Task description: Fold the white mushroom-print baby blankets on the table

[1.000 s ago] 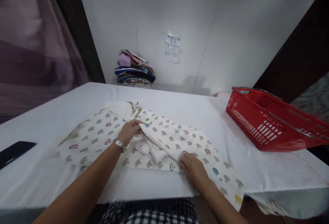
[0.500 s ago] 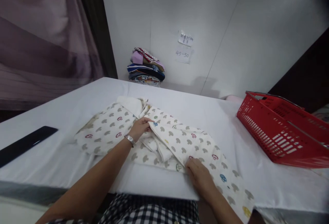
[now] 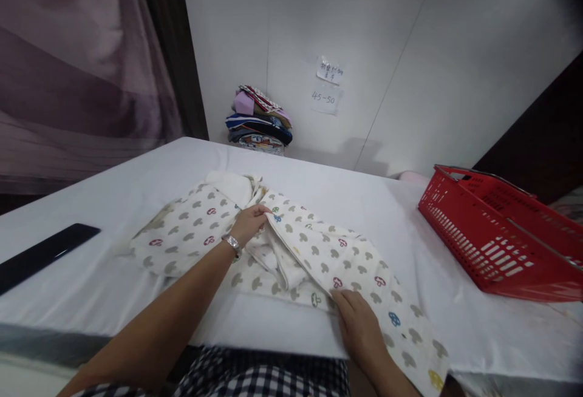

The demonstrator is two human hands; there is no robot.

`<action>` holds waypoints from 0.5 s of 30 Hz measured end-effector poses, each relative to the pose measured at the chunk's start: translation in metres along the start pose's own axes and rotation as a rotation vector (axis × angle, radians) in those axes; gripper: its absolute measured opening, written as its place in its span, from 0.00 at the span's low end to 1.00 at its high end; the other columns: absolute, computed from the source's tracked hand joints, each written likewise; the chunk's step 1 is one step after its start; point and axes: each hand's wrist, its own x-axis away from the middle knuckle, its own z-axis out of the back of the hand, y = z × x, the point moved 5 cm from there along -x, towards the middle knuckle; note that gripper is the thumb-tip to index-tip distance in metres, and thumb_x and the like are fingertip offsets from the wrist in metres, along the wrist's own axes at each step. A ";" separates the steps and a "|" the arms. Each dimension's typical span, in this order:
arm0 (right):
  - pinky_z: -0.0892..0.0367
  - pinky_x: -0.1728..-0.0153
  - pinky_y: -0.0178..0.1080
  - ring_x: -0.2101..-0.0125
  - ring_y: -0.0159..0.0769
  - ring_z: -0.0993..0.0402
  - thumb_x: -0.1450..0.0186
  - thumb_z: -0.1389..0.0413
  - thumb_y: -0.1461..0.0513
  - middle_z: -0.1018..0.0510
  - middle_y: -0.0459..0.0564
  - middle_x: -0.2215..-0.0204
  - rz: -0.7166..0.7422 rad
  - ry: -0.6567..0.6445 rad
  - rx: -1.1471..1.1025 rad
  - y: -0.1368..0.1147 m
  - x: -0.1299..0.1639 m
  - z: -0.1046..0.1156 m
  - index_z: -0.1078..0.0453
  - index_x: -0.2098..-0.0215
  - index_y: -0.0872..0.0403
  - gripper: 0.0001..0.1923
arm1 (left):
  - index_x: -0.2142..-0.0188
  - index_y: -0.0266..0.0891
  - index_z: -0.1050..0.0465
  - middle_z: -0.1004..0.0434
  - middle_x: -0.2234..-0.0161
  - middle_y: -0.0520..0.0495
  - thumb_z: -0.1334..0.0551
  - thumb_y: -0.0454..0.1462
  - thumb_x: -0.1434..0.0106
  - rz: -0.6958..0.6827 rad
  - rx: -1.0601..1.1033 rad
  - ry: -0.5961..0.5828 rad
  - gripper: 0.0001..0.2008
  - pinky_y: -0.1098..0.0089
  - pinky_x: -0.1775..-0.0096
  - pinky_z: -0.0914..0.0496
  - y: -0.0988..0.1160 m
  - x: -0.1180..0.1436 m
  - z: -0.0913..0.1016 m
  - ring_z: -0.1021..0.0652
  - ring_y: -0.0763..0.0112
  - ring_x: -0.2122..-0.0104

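Observation:
A white cloth [image 3: 359,257] printed with mushrooms in grey, red, blue, green and yellow lies crumpled and partly folded across the table; its kind of article cannot be told. My left hand [image 3: 249,224], with a metal watch or bracelet at the wrist, pinches an edge of it near the middle. Further along that same edge, closer to me, my right hand [image 3: 357,321] grips the fabric with fingers curled over it. Between the hands the edge runs fairly straight, with inner folds showing beneath. The cloth's right end reaches over the table's front edge.
A red plastic basket [image 3: 478,233] stands on the white-covered table [image 3: 150,160] at right. Folded clothes [image 3: 259,119] are stacked at the back against the wall. A black flat object [image 3: 50,254] lies at left. Two paper notes [image 3: 325,98] hang on the wall.
My right hand has shifted slightly nearer to me along the cloth's edge. My left hand keeps its pinch in nearly the same place.

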 end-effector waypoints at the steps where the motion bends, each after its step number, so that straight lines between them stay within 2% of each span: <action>1: 0.34 0.60 0.43 0.60 0.41 0.32 0.43 0.56 0.73 0.27 0.53 0.59 -0.014 0.007 0.008 0.001 0.003 0.001 0.36 0.50 0.52 0.24 | 0.73 0.38 0.30 0.39 0.87 0.58 0.42 0.36 0.57 -0.008 -0.007 0.003 0.09 0.76 0.81 0.45 0.002 -0.001 -0.001 0.38 0.79 0.85; 4: 0.33 0.60 0.42 0.61 0.41 0.31 0.46 0.56 0.74 0.27 0.52 0.60 -0.052 0.031 0.046 0.010 0.014 0.005 0.36 0.50 0.51 0.28 | 0.73 0.39 0.30 0.39 0.86 0.58 0.43 0.36 0.56 -0.035 -0.024 0.001 0.09 0.76 0.81 0.45 0.010 -0.005 -0.002 0.38 0.79 0.85; 7: 0.32 0.61 0.41 0.61 0.41 0.30 0.48 0.56 0.74 0.26 0.51 0.60 -0.053 0.071 0.122 0.029 0.033 0.011 0.36 0.50 0.49 0.30 | 0.72 0.39 0.30 0.38 0.85 0.58 0.43 0.36 0.56 -0.071 -0.042 -0.021 0.09 0.76 0.80 0.44 0.021 -0.008 -0.005 0.39 0.79 0.85; 12: 0.27 0.67 0.38 0.65 0.39 0.25 0.50 0.54 0.72 0.23 0.50 0.63 -0.028 0.079 0.222 0.085 0.078 0.029 0.35 0.50 0.49 0.30 | 0.73 0.40 0.28 0.30 0.80 0.54 0.42 0.38 0.54 -0.183 -0.116 -0.018 0.08 0.74 0.77 0.39 0.045 -0.012 -0.011 0.32 0.74 0.80; 15: 0.27 0.67 0.38 0.65 0.39 0.24 0.47 0.54 0.68 0.22 0.49 0.63 -0.135 0.105 0.220 0.121 0.101 0.054 0.32 0.54 0.50 0.23 | 0.73 0.40 0.27 0.24 0.76 0.52 0.41 0.39 0.54 -0.268 -0.141 -0.030 0.08 0.72 0.69 0.35 0.059 -0.016 -0.017 0.27 0.69 0.73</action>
